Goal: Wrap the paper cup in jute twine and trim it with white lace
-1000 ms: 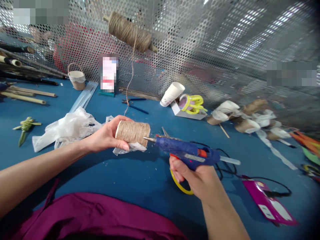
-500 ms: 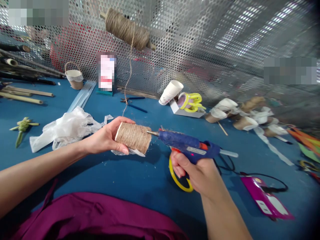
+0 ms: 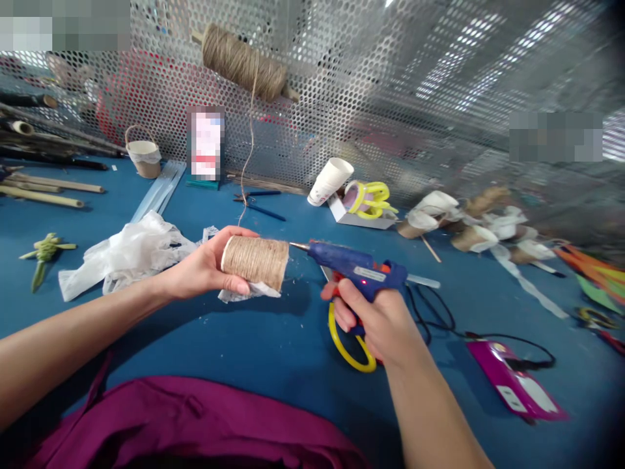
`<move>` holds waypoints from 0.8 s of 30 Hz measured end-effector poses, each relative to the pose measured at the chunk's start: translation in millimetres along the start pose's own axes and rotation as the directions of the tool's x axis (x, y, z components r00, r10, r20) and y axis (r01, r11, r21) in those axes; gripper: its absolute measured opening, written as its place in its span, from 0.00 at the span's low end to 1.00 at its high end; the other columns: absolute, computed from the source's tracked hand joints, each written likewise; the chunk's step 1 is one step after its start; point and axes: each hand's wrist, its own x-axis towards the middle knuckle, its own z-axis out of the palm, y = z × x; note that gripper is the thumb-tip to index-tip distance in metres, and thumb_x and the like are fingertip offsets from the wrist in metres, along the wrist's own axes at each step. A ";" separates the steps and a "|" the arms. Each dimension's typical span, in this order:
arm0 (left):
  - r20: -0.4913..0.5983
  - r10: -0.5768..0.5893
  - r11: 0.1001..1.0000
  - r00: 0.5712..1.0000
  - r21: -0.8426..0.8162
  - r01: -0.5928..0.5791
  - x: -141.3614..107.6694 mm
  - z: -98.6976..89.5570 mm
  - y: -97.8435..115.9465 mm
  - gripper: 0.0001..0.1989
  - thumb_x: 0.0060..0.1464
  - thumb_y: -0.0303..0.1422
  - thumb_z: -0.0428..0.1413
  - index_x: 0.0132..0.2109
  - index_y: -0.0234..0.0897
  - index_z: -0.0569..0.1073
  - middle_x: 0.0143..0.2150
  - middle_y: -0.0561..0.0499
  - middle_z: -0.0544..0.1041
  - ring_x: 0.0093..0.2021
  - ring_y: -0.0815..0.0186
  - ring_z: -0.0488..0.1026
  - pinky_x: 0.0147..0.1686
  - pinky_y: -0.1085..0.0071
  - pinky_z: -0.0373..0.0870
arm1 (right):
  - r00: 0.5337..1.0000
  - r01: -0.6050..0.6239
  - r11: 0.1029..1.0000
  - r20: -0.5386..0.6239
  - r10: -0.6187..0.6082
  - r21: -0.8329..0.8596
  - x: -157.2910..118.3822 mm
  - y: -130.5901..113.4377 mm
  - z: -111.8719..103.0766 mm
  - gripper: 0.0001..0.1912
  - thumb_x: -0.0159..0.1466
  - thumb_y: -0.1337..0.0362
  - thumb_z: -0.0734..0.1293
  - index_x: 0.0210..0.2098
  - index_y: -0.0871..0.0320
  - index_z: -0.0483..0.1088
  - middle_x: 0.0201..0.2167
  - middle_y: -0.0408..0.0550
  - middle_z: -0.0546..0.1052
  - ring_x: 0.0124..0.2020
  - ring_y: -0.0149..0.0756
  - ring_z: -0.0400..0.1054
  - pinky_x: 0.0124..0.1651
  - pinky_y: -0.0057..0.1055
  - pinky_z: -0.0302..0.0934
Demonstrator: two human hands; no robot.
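Note:
A cup wrapped in brown twine lies sideways in my left hand, whose fingers and thumb grip its left end. White lacy fabric hangs under the cup. My right hand is wrapped round the handle of a blue glue gun. The gun's metal nozzle points left, close to the cup's right end. Yellow-handled scissors lie below the gun, partly hidden by my right hand. Twine runs from a big spool on the mesh down behind my left hand.
White lace is heaped on the left, near a small basket and sticks. Behind stand a phone and paper cups. Pliers lie before them. A black cord and purple packet are on the right.
The glue gun has moved slightly left and up, its nozzle now at the cup's upper right edge. The wrapped cup has shifted slightly left and turned a little in my left hand.

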 end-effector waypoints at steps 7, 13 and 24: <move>-0.147 -0.133 0.987 0.980 -0.111 0.117 1.2 -2.4 -0.8 0.32 0.30 0.31 0.69 0.44 0.35 0.63 0.34 0.54 0.70 0.31 0.72 0.68 0.31 0.75 0.63 | 0.914 -0.033 0.999 -0.402 0.043 0.032 31.5 0.9 -25.9 0.17 0.47 0.53 0.73 0.27 0.60 0.72 0.20 0.41 0.71 0.20 0.26 0.63 0.21 0.23 0.59; -0.159 -0.164 0.984 0.974 -0.101 0.149 0.9 -1.0 -2.0 0.33 0.29 0.34 0.69 0.43 0.35 0.62 0.34 0.53 0.69 0.32 0.70 0.67 0.33 0.73 0.61 | 0.891 -0.186 0.981 -0.431 0.144 -0.056 75.6 24.7 -48.9 0.16 0.52 0.56 0.72 0.19 0.60 0.65 0.12 0.36 0.62 0.14 0.24 0.57 0.18 0.23 0.57; -0.146 -0.189 0.978 0.971 -0.118 0.172 1.6 2.0 -6.3 0.33 0.30 0.31 0.68 0.43 0.37 0.59 0.34 0.54 0.69 0.33 0.69 0.67 0.33 0.72 0.60 | 0.881 -0.377 0.746 -0.460 0.108 -0.548 120.2 45.2 -47.2 0.14 0.65 0.61 0.62 0.49 0.59 0.66 0.48 0.50 0.71 0.44 0.39 0.68 0.45 0.41 0.65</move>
